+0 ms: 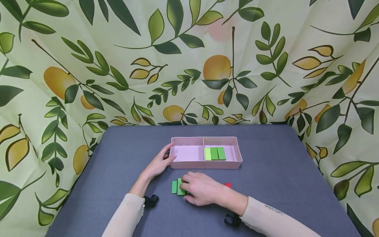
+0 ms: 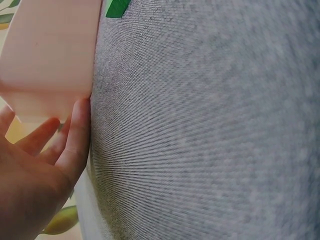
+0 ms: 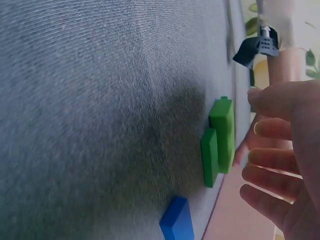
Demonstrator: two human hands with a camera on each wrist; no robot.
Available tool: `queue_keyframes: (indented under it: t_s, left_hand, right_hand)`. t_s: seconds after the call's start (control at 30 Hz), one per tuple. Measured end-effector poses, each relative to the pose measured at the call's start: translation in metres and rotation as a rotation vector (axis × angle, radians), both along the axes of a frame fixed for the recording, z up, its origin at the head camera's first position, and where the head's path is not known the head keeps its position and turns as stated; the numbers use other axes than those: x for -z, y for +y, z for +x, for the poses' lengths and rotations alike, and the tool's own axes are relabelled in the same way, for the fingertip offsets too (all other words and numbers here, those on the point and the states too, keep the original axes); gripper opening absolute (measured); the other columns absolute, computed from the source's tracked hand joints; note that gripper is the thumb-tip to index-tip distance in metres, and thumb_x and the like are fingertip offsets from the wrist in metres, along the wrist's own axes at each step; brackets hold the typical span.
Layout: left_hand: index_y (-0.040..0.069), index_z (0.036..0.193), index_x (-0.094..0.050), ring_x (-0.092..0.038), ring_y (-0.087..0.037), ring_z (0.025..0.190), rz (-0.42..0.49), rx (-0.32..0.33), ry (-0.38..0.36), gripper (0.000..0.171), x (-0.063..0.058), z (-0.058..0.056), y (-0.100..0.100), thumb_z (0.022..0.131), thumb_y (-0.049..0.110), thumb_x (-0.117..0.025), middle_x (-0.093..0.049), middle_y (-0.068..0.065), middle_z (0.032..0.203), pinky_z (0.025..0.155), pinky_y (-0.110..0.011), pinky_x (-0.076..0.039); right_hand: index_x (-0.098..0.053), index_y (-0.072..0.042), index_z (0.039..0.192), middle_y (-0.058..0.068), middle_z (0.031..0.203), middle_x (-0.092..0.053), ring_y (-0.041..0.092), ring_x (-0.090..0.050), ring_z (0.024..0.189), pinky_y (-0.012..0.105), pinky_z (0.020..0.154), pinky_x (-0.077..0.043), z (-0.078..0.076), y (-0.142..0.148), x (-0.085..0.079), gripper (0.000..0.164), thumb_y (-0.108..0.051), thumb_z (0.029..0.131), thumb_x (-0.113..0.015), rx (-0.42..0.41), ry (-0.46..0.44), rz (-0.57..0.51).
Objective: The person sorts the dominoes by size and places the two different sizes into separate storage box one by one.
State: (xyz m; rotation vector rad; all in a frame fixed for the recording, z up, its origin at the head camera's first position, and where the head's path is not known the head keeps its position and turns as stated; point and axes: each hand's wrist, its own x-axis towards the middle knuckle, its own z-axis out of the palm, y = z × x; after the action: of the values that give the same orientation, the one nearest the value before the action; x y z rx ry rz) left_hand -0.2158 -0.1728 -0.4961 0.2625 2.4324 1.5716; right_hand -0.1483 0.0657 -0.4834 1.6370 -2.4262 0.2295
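Leftward, the left hand (image 1: 158,163) lay with relaxed fingers touching the pink tray (image 1: 189,163) at its left end. Beside it, the right hand (image 1: 201,190) hovered loosely spread over green blocks (image 1: 177,187) on the grey surface (image 1: 281,171), palm down.

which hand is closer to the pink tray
Left. The left hand rests against the pink tray at its left end, fingers touching the wall. The right hand is in front of the tray, apart from it, over the green blocks.
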Motion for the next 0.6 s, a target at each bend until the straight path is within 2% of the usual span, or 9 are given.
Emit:
queue_keyframes:
  t_s: [0.27, 0.6]
  left_hand:
    - [0.024, 0.159, -0.034, -0.052, -0.033, 0.13, 0.0, -0.001, -0.008, 0.062, 0.0, 0.001, 0.0, 0.104, 0.031, -0.061, -0.033, -0.015, 0.161, 0.094, -0.042, -0.054]
    - [0.023, 0.158, -0.035, -0.053, -0.032, 0.127, 0.021, -0.007, -0.013, 0.062, 0.0, 0.0, 0.0, 0.103, 0.03, -0.062, -0.035, -0.015, 0.16, 0.093, -0.043, -0.054]
  right_hand:
    - [-0.069, -0.021, 0.107, -0.003, 0.111, -0.062, 0.013, -0.056, 0.1, 0.029, 0.089, -0.051, -0.002, -0.012, 0.009, 0.026, -0.042, 0.092, -0.072, 0.024, 0.002, 0.068]
    - [-0.069, -0.021, 0.109, -0.003, 0.11, -0.06, 0.014, -0.054, 0.098, 0.03, 0.084, -0.052, -0.005, -0.021, 0.014, 0.028, -0.042, 0.091, -0.073, 0.068, -0.01, 0.083]
